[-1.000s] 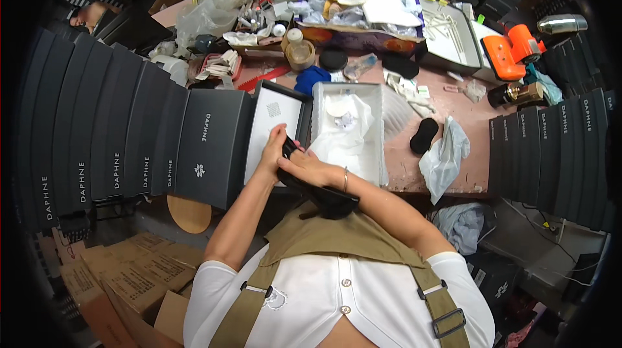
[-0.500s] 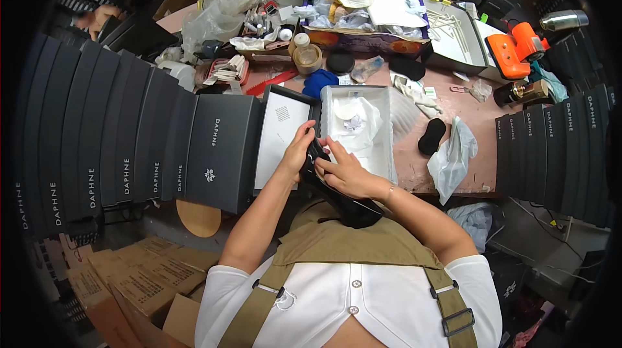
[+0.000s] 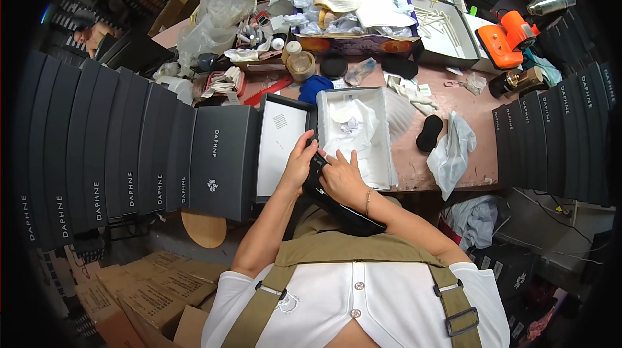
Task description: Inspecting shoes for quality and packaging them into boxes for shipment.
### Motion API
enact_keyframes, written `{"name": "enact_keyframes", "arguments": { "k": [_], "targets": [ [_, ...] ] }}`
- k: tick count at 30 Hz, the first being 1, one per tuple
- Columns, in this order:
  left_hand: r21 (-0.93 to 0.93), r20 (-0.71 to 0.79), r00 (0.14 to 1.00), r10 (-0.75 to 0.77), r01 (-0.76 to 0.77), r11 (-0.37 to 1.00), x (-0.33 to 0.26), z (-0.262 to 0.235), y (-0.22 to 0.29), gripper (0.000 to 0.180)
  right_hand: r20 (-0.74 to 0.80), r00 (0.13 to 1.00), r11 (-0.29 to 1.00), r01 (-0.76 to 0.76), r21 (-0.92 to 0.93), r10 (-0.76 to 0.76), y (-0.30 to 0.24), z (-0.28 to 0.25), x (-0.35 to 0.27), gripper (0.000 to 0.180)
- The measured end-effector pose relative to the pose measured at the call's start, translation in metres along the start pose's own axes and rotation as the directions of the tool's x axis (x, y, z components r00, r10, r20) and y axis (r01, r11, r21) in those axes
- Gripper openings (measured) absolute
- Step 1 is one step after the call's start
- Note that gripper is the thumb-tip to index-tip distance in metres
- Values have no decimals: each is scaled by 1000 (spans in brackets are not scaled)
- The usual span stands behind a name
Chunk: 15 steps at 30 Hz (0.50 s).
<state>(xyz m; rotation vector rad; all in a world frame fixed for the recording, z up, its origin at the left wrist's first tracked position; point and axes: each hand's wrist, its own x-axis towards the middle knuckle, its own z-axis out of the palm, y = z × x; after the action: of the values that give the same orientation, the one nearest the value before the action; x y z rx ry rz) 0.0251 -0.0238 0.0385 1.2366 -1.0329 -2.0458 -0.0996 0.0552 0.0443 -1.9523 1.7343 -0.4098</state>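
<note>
Over my lap, just in front of the table edge, is a glossy black shoe (image 3: 316,183) with its lower part resting by my apron. My left hand (image 3: 299,168) is wrapped around its upper end. From the other side my right hand (image 3: 343,181) grips the same end, thumb and index finger bent onto it and the outer fingers raised; the fingertips partly hide what they touch. Just beyond lies an open shoe box (image 3: 387,173) lined with white tissue paper (image 3: 356,134). Beside it on the left is a dark box lid (image 3: 275,153), its white inside facing up.
Dark shoe boxes (image 3: 223,160) stand in rows at left, more boxes (image 3: 564,144) at right. A black insole-shaped pad (image 3: 429,133) and white tissue (image 3: 451,157) lie right of the open box. Behind are a glue jar (image 3: 299,63), blue cloth (image 3: 315,89) and orange tool (image 3: 504,46).
My right hand has shifted a little and turned, its fingers now bent more onto the shoe's upper end. The left hand keeps its hold. The whole view has tilted slightly.
</note>
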Motion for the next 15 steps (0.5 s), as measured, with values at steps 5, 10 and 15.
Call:
{"name": "enact_keyframes", "arguments": {
  "k": [5, 10, 15],
  "targets": [
    [-52, 18, 1000, 19, -18, 998, 4, -11, -9, 42, -48, 999, 980, 10, 201, 0, 9, 18, 8, 31],
    [-72, 34, 999, 26, -23, 997, 0, -11, 1, 43, 23, 970, 944, 230, 237, -242, 12, -1, 27, 31],
    [-36, 16, 993, 114, -114, 993, -11, -7, 3, 48, 55, 896, 874, 415, 252, -441, 3, -26, 7, 26]
  ]
}}
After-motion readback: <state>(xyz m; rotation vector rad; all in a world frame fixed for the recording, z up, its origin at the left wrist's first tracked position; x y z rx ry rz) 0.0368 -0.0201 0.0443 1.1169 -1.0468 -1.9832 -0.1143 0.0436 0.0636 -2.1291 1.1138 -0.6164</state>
